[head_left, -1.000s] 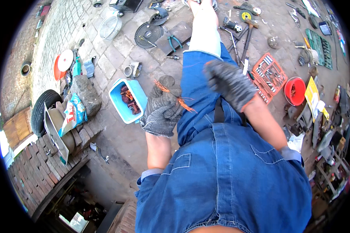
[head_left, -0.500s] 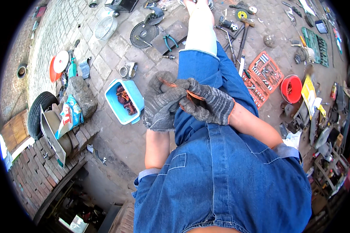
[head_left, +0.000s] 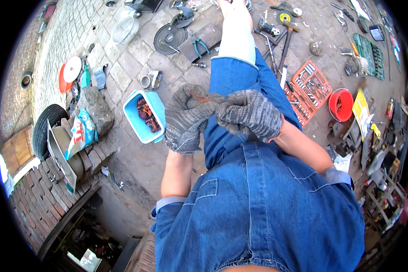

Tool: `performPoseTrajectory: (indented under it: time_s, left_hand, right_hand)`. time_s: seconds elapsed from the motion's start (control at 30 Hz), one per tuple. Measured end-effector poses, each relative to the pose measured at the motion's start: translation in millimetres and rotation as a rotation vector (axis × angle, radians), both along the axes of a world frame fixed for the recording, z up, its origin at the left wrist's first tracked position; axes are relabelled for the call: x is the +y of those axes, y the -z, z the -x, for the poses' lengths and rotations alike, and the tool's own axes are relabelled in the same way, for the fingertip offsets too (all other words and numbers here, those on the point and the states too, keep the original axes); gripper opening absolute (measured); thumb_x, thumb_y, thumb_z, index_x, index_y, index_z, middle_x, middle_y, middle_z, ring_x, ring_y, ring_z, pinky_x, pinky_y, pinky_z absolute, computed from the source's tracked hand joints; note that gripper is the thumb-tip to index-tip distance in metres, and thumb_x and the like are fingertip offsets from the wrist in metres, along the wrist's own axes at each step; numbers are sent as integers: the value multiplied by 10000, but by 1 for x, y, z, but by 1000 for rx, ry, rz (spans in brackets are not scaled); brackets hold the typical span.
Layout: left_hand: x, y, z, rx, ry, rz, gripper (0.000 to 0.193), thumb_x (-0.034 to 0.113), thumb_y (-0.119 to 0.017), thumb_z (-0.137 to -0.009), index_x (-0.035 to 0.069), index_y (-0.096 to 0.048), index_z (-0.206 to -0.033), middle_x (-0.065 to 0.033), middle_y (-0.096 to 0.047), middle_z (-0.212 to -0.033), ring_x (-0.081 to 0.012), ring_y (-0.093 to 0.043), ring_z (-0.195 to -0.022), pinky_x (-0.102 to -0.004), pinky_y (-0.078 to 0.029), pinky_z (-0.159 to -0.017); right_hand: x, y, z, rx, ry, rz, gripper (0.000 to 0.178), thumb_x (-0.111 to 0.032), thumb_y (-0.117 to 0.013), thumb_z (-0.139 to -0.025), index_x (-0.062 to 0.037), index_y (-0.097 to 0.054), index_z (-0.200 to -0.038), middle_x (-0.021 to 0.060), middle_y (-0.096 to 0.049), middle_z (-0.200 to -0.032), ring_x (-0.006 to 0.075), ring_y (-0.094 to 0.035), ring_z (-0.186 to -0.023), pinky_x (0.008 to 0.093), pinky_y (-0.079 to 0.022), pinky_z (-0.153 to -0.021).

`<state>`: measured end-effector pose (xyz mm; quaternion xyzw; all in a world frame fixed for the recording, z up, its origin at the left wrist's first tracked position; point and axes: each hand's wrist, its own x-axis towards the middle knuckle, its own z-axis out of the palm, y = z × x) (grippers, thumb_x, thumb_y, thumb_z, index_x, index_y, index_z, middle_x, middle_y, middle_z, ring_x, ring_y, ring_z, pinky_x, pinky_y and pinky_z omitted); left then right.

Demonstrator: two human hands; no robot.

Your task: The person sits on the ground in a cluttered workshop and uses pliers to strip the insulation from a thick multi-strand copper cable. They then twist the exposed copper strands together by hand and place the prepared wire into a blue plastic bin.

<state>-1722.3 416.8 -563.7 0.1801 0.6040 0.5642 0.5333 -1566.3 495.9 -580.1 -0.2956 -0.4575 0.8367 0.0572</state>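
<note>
Both my hands wear grey knitted gloves and meet above my lap, fingertips together. My left hand (head_left: 188,119) is closed, and thin copper-coloured wire (head_left: 206,98) shows along its fingers. Pressed up against it, my right hand (head_left: 249,113) is also closed, its fingers pinching at the same spot. Most of the wire is hidden by the gloves. Just left of my left hand, on the paving, sits a light blue plastic basin (head_left: 130,109) with several reddish-brown wire coils (head_left: 146,115) inside.
An orange socket set case (head_left: 310,86) lies open right of my legs, beside a red bucket (head_left: 341,105). Ahead are a hammer (head_left: 285,43), blue-handled pliers (head_left: 199,47) and a dark fan grille (head_left: 170,38). A stone (head_left: 95,111) and tyre (head_left: 47,129) stand left.
My right hand has turned and its fingers have closed in, covering the gap and orange strands seen there before. My left hand has shifted slightly left; less wire shows now.
</note>
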Motion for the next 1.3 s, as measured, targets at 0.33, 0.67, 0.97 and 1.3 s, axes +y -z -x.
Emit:
performPoseTrajectory:
  time_s: [0.33, 0.67, 0.97, 1.3]
  left_hand:
    - [6, 21, 1, -101, 110, 105, 417, 100, -665, -746, 16, -468, -1105, -111, -626, -900, -58, -451, -478, -176, -343, -403]
    - [-12, 7, 0, 1356, 566, -550, 337, 96, -657, -734, 48, -572, -1056, -163, -597, -1054, -291, -612, -933, -354, -506, -740]
    - [7, -14, 5, 1382, 928, -348, 154, 170, -622, -752, 106, -620, -892, -78, -614, -804, -247, -596, -668, -351, -461, -572]
    - [8, -1, 47, 183, 993, 9, 206, 225, -573, -847, 33, -588, -922, -26, -572, -694, -65, -500, -565, -195, -392, -467]
  right_hand:
    - [19, 4, -5, -164, -173, -676, 253, -260, -572, -825, -29, -628, -913, 102, -634, -745, 177, -585, -578, 298, -455, -500]
    - [15, 20, -35, 63, 12, 649, 219, -203, -626, -810, -17, -616, -925, 44, -617, -766, 68, -561, -591, 168, -436, -465]
    - [31, -14, -33, -92, -402, -298, 195, -220, -593, -821, -75, -637, -944, 67, -634, -788, 176, -609, -658, 283, -488, -594]
    - [48, -11, -37, 116, -601, -1704, 159, -231, -567, -773, -118, -630, -865, 35, -606, -762, 177, -593, -684, 311, -470, -573]
